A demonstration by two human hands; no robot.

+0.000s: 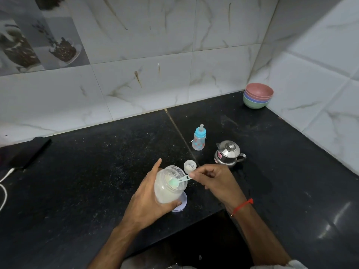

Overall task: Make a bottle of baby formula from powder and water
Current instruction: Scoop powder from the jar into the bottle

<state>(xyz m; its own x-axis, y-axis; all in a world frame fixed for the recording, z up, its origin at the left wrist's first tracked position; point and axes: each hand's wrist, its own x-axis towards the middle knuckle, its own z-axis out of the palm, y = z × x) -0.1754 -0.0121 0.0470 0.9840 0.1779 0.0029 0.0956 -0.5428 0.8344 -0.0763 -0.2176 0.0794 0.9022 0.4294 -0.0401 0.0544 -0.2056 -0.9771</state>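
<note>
Powder jar [171, 186] gripped by left hand [147, 199], tilted above black table [97, 171] — scoop [175, 182] pinched by right hand [215, 181], dipped into jar mouth. Capped baby bottle [199, 138] stood behind, near steel kettle [228, 153].

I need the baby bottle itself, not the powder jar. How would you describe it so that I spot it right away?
Start at the brass seam that crosses the black counter toward the wall. The baby bottle stands upright just right of it, beyond both hands, left of the steel kettle. Only it has a blue collar and a teat.

black counter [97, 181], baby bottle [199, 139], kettle [228, 153], bowls [257, 96]
</note>
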